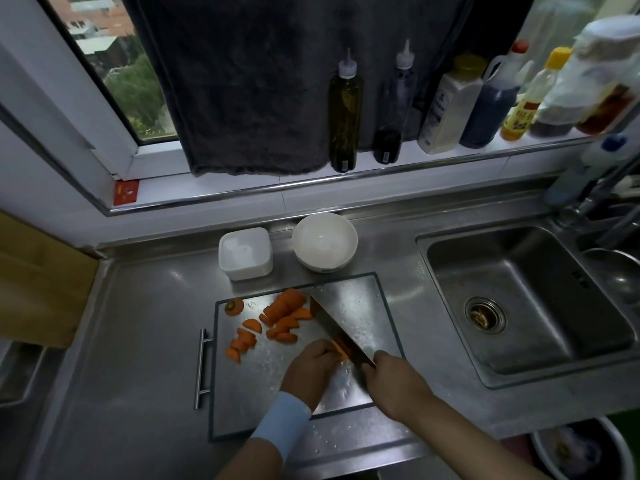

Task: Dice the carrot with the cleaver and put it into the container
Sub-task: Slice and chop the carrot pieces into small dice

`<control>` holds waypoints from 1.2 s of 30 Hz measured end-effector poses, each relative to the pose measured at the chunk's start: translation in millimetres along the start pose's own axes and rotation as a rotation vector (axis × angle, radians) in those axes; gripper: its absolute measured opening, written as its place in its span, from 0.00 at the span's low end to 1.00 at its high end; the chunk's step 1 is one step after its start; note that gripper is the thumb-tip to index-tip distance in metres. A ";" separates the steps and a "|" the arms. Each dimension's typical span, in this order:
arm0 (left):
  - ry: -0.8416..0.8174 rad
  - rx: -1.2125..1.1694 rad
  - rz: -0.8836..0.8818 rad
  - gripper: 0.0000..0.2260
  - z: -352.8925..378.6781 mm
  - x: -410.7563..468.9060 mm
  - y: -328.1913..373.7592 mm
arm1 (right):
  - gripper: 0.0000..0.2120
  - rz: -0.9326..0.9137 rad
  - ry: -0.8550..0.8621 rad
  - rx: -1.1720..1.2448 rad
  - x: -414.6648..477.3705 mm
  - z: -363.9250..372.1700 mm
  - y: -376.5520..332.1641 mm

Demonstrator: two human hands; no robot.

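Carrot pieces (277,320) lie at the cutting board's (363,306) far-left corner. My left hand (311,367) pins a carrot chunk (339,349) (mostly hidden). Right hand (394,382) grips the cleaver (337,332). White container (245,252) sits beyond, on the worktop (138,341).

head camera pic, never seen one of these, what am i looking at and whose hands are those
There is no machine here. A person wears a wide-angle camera on the head, so you look down at their own two hands over a steel kitchen counter.

The right hand grips a cleaver. The left hand steadies a piece of carrot against the blade on a metal cutting board.

Cut carrot pieces lie on the board's far left part. Behind it stand a square white container and a white bowl, both holding no carrot. A sink is to the right.
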State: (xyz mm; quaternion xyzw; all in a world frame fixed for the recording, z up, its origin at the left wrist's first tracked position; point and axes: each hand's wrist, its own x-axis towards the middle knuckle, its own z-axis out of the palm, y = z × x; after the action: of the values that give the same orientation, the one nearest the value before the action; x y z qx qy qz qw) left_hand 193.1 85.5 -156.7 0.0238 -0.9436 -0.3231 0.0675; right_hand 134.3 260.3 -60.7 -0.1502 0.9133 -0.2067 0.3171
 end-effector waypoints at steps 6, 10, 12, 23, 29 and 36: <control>0.038 0.030 0.067 0.07 2.1 -4.6 -2.0 | 0.12 -0.017 -0.011 0.008 -2.6 -0.1 0.0; 0.067 0.001 0.103 0.09 5.6 -13.1 -3.5 | 0.14 -0.013 -0.018 -0.033 -6.2 2.0 4.1; 0.091 0.004 0.101 0.09 4.7 -14.2 -1.8 | 0.14 -0.006 -0.017 -0.035 -6.5 2.1 3.6; 0.125 -0.101 0.064 0.08 4.9 8.0 12.7 | 0.12 0.027 0.015 -0.045 -3.1 -10.8 4.0; -0.187 -0.243 -0.302 0.28 -8.9 12.9 21.7 | 0.11 0.031 0.075 -0.086 -17.4 -14.0 -7.4; -0.198 -0.094 -0.158 0.17 -13.8 14.0 21.8 | 0.05 0.092 0.063 -0.137 -28.4 -9.4 -23.3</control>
State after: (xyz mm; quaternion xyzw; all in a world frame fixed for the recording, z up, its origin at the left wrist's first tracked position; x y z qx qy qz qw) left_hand 181.2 93.1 -130.9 0.0627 -0.9247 -0.3720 -0.0505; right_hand 153.1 254.2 -28.2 -0.1230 0.9407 -0.1338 0.2865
